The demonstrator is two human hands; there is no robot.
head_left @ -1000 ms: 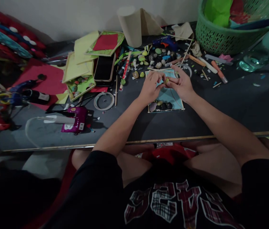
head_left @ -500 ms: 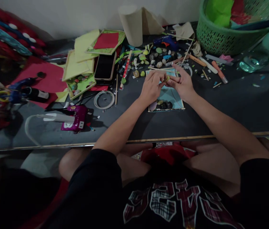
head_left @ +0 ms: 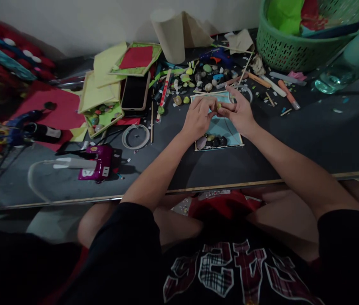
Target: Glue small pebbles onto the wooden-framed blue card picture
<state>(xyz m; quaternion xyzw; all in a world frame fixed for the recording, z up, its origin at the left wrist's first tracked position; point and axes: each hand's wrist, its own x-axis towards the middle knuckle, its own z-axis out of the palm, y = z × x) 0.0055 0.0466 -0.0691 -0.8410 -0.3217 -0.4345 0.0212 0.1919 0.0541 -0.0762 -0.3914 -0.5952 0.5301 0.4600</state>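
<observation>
A small yellowish-green pebble (head_left: 219,106) is pinched between the fingers of both hands. My left hand (head_left: 199,114) has its fingers curled around it from the left. From the right, my right hand (head_left: 239,111) grips it between thumb and fingers, its index finger raised. Below them lies a light-blue panel (head_left: 230,132) edged with thin sticks, partly hidden by the hands. Along the panel's near edge sit several dark pebbles (head_left: 216,142) and a greyish-purple one (head_left: 201,143).
Loose pebbles (head_left: 198,76) are heaped beyond the panel. To the left are a phone (head_left: 135,92), a tape roll (head_left: 135,136), a purple plug adapter (head_left: 103,163) and a bottle (head_left: 43,132). A green basket (head_left: 289,48) stands at the back right, beside a clear bottle (head_left: 335,78).
The hands stay together over the panel with the pebble between them. At the far left, another person's hand has gone from view. The whole view has shifted slightly.
</observation>
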